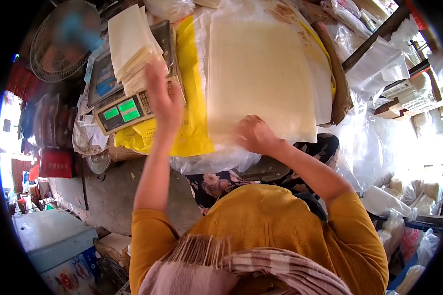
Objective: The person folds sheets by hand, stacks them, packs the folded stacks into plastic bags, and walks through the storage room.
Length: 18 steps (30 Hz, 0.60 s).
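Observation:
A wide stack of pale cream sheets (261, 73) lies on the work surface in front of me. At its near edge is my right hand (256, 135), blurred, with its fingers curled down; what they hold, if anything, is hidden. My left hand (163, 96) is raised, fingers apart, over the right side of a digital scale (120, 113) with lit green displays. Folded cream sheets (133, 44) rest on the scale, their near ends just left of my left hand. Yellow plastic (194, 98) lies between the scale and the wide stack.
A fan (66, 44) stands at the upper left. A pale chest-like box (54, 233) is at the lower left. Clear plastic sheeting (369, 128) hangs on the right, with bagged goods (423, 246) below it. Brown cardboard (337, 83) borders the stack's right side.

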{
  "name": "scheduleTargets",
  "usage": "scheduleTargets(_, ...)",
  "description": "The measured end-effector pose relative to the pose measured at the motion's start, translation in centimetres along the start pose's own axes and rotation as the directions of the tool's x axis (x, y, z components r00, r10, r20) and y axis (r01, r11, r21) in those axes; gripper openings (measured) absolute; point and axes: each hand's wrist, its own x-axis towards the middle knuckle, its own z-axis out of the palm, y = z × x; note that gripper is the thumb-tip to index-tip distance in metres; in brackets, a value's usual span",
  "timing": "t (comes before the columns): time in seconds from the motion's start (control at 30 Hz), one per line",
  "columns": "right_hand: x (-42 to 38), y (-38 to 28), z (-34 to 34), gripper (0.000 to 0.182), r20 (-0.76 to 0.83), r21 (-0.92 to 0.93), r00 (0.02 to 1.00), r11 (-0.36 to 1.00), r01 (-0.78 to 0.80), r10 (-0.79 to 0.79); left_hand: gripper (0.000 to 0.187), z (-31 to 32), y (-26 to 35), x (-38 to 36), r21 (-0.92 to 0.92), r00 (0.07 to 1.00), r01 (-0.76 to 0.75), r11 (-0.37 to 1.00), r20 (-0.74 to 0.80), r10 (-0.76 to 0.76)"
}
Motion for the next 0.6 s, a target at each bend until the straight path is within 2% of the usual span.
scheduleTargets(0.1,0.5,-0.4,0.7,0.012,0.165,-0.349,0.983,0.928,0.132,-0.078,0.046,1.9,2.1,-5.9,-0.096,0.971,0.142,0.985,0.204,-0.120)
scheduleTargets(0.2,0.9,-0.8,2.0,0.008,0.284,-0.464,0.958,0.869,0.172,-0.039,0.051,2.2,3.7,-8.9,-0.136,0.960,0.179,0.975,0.242,-0.142)
scheduleTargets(0.23,0.9,-0.6,2.1,0.008,0.282,-0.398,0.955,0.895,0.203,-0.091,0.053,2.4,4.0,-9.5,-0.160,0.961,0.186,0.969,0.236,-0.145)
scheduleTargets(0.3,0.7,0.4,2.9,0.006,0.114,-0.357,0.984,0.919,0.169,-0.137,0.058,3.2,4.9,-9.6,-0.152,0.971,0.157,0.976,0.204,-0.124)
scheduleTargets(0.33,1.4,0.5,1.3,0.007,-0.009,-0.132,0.999,0.990,-0.052,0.052,0.061,3.3,5.5,-9.7,-0.109,0.977,0.132,0.985,0.182,-0.111)
scheduleTargets(0.37,1.7,0.4,-0.3,0.008,-0.081,0.133,0.963,0.961,-0.245,0.256,0.064,3.3,5.8,-9.9,-0.061,0.981,0.114,0.992,0.164,-0.102)
scheduleTargets(0.4,1.7,0.5,-1.5,0.008,-0.090,0.403,0.885,0.830,-0.387,0.456,0.065,3.1,6.1,-10.1,0.071,0.951,0.081,0.994,0.295,-0.098)
scheduleTargets(0.43,2.0,3.2,-1.6,0.013,-0.017,0.674,0.744,0.557,-0.485,0.668,0.066,2.8,6.3,-10.4,0.201,0.901,0.034,0.979,0.417,-0.117)
scheduleTargets(0.47,0.9,5.1,-1.7,0.018,0.017,0.712,0.752,0.520,-0.472,0.659,0.067,2.8,6.5,-10.2,0.322,0.836,-0.027,0.946,0.526,-0.155)
scheduleTargets(0.5,0.6,5.7,-2.4,0.024,0.051,0.749,0.760,0.479,-0.458,0.648,0.065,3.0,6.6,-9.3,0.281,0.659,-0.069,0.957,0.733,-0.168)
scheduleTargets(0.53,0.5,4.9,-2.1,0.026,-0.098,0.532,0.852,0.751,-0.392,0.514,0.063,3.4,6.7,-8.1,0.232,0.431,-0.101,0.968,0.887,-0.168)
scheduleTargets(0.57,0.0,3.2,-1.5,0.029,-0.192,0.246,0.924,0.928,-0.281,0.331,0.059,4.1,6.2,-8.8,0.101,0.506,-0.106,0.989,0.862,-0.034)
scheduleTargets(0.6,-0.5,2.2,-1.1,0.032,-0.219,-0.077,0.969,0.988,-0.137,0.118,0.055,4.8,5.8,-9.6,-0.029,0.568,-0.134,0.991,0.817,0.100)
